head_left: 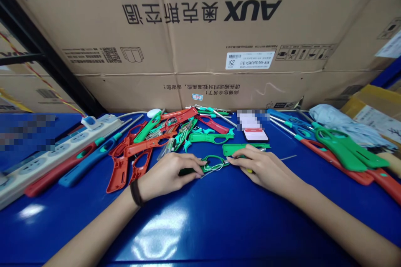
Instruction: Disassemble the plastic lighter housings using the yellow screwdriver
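Note:
On the blue table in front of me lies a green lighter shell half (216, 160) with a finger loop and a loose white wire along it. My left hand (178, 169), closed, grips its handle end between thumb and fingers. At its other end my right hand (261, 164) is closed in a pinch beside a small metal part; what exactly it pinches is hidden. A bit of yellow (249, 170) shows under the right fingers. Just beyond that hand rests another green shell half (233, 149). A thin rod (288, 157) pokes out to its right.
Red and green shell halves (150, 144) with small parts lie heaped at the back left. A power strip (62, 150) and whole lighters (90, 160) are left. Behind is a phone (253, 127) before a large carton (194, 50). More lighters (344, 150) and a cloth (344, 123) lie right.

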A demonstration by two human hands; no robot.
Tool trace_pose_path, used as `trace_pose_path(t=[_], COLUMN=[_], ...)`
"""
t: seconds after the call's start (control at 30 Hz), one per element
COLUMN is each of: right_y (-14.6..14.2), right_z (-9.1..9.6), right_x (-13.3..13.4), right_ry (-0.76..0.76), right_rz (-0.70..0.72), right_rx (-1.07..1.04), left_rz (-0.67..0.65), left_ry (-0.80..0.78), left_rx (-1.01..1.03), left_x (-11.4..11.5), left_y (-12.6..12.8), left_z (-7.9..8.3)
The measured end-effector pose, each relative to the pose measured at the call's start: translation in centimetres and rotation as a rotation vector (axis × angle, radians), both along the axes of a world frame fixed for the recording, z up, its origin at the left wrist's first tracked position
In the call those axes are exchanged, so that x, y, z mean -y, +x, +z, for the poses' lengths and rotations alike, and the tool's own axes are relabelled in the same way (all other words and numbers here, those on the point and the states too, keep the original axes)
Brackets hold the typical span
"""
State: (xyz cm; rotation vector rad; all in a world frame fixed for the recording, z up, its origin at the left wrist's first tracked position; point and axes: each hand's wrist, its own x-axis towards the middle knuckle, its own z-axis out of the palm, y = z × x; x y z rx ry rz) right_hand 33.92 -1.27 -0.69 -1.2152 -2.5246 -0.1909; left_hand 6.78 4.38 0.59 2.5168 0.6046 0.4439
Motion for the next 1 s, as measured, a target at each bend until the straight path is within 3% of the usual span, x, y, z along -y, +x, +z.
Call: trace_pose_path(t=[0.67,1.0], right_y=[0.9,-1.3], right_z=[0.9,1.9], right_x=[0.0,0.2], right_ry=[-0.088,-0.148], right_rz=[0.092,0.011], right_rx=[0.017,0.054], left_rz=[-0.007,0.047], left_ry=[-0.046,0.01], left_rx=[0.003,0.013], left_x=[0.1,0.8], left_y=[0.0,0.4], left_z=[0.3,0.3])
